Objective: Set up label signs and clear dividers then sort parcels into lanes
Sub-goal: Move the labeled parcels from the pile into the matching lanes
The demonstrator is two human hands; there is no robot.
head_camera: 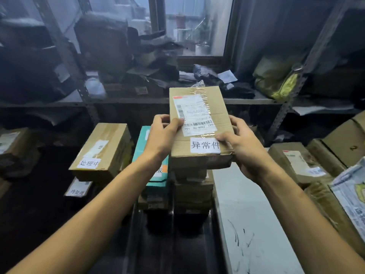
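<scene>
A brown cardboard parcel (199, 107) with a shipping label and a white sign reading 异常件 (204, 145) is at the centre, on top of a stack of boxes (192, 186). My left hand (163, 133) grips its left edge, thumb on the shipping label. My right hand (242, 147) grips its right near corner, thumb on the white sign. To the left stands a teal box (147, 139) and a brown box with a 处理中 sign (89, 162). Lower left lies a small sign 待处理 (77, 191).
A metal shelf (138, 99) behind holds dark bags and a yellow-green bag (276, 80). Several cardboard parcels (300, 163) and a printed mailer (351, 194) lie at the right. A white table surface (252, 224) stretches in front of the stack.
</scene>
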